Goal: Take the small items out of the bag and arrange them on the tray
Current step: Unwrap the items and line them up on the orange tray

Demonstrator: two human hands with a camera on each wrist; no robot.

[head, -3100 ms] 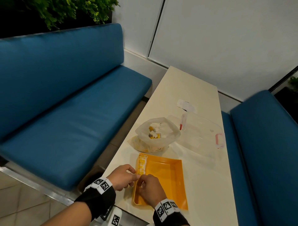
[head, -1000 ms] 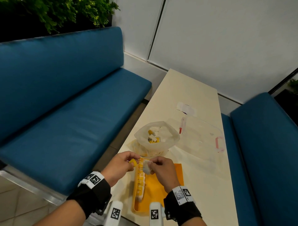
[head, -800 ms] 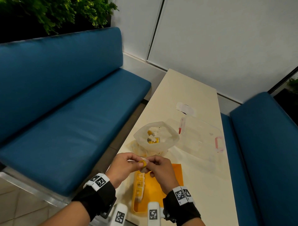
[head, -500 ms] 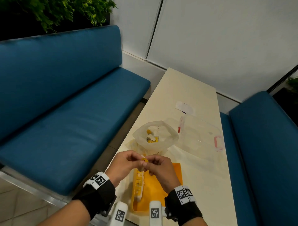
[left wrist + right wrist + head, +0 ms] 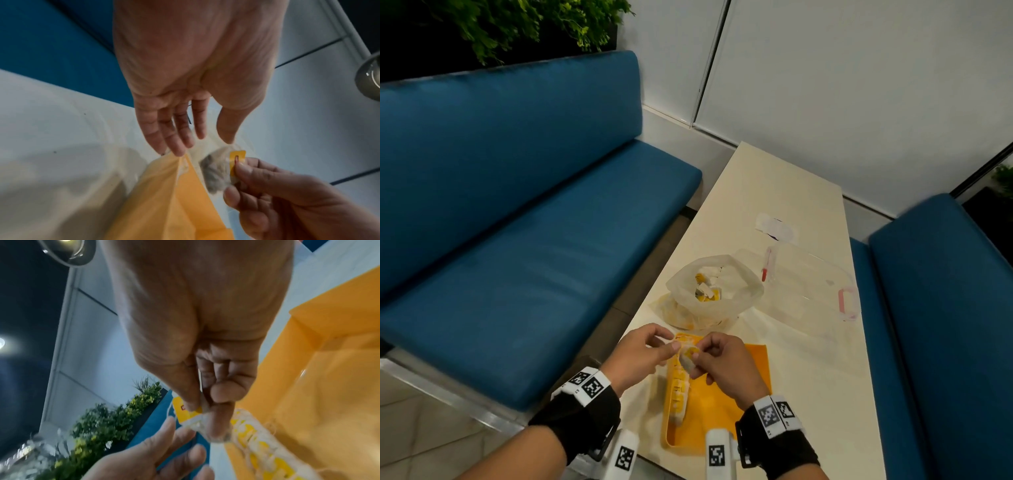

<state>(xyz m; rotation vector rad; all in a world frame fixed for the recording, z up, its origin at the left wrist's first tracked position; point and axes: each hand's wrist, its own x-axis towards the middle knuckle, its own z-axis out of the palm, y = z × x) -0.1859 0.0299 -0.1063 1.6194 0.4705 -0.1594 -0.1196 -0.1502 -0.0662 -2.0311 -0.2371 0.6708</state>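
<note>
My right hand (image 5: 719,359) pinches a tea bag (image 5: 688,354) with a yellow tag (image 5: 237,160) above the far left corner of the orange tray (image 5: 722,411). The left hand (image 5: 643,353) hovers just left of it, fingers (image 5: 174,138) straight and apart from the thumb, holding nothing. A row of tea bags (image 5: 678,390) lies along the tray's left wall, also seen in the right wrist view (image 5: 261,451). The translucent plastic bag (image 5: 714,291) stands open beyond the tray with more yellow-tagged tea bags inside.
A clear plastic box (image 5: 811,284) with pink clasps lies right of the bag, and a white wrapper (image 5: 775,226) farther back. The narrow cream table (image 5: 774,178) runs between two blue benches (image 5: 534,240). The tray's right half is bare.
Both hands rose from the tray's near left corner to above its far end with a tea bag. The left fingers, pinching it half a second ago, have come off.
</note>
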